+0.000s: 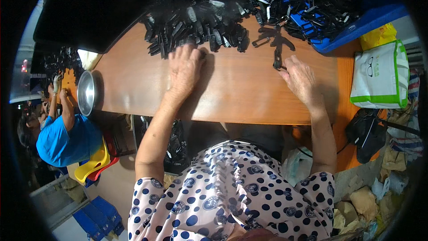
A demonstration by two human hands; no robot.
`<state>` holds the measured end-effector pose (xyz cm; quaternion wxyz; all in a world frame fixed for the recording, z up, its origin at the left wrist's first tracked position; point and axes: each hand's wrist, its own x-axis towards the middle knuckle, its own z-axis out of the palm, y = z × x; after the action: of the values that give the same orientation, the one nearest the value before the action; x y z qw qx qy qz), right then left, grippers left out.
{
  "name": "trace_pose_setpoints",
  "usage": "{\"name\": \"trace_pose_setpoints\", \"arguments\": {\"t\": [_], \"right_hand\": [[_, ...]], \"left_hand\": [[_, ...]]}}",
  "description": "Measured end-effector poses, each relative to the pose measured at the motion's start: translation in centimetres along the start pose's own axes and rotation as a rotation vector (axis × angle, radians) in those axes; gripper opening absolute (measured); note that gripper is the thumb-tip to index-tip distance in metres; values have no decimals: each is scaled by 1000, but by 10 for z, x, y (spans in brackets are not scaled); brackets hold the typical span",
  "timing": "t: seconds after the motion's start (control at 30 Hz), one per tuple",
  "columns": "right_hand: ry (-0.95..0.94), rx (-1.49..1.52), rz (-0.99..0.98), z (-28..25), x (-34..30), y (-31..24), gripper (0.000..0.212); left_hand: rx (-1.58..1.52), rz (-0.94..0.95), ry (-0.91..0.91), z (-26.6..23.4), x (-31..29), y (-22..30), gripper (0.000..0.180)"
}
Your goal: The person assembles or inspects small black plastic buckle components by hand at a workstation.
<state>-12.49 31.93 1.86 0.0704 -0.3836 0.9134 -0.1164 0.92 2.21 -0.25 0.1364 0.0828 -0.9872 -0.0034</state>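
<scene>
Black plastic clip: on the tabletop, right of centre, one end at the thumb and forefinger of the right hand. Thumb and finger close together there; pinched or merely touched, cannot tell. Upper part of the clip lies against other dark pieces; where one ends and the next begins is hard to separate.

Left hand: back upward, fingers bent, tips at the near edge of a heap of black clips. Fingertips lost against the dark parts; something dark shows beside the thumb. Whether it grips anything, cannot tell.

Heap: overlapping, mostly black, some grey glints; far side fades into shadow. To its right, more clips partly cover a blue tray, whose far side is lost in the dark.

Right end: white bag with green trim; a yellow bag behind, partly hidden by it.

Left end: metal bowl, seen obliquely. Beyond it, a co-worker in a blue shirt, hands small and indistinct.
</scene>
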Motion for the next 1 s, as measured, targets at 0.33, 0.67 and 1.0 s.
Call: {"name": "trace_pose_setpoints", "arguments": {"t": [0.33, 0.67, 1.0], "right_hand": [[-134, 1339, -19, 10, -15, -62, 48], [-274, 1823, -108, 19, -35, -124, 39], [-116, 1876, -159, 30, -55, -147, 23]], "left_hand": [[-1989, -681, -242, -26, -68, 41, 34], [-1956, -560, -195, -51, -115, 63, 34], [-1243, -197, 185, -56, -125, 68, 24]]}}
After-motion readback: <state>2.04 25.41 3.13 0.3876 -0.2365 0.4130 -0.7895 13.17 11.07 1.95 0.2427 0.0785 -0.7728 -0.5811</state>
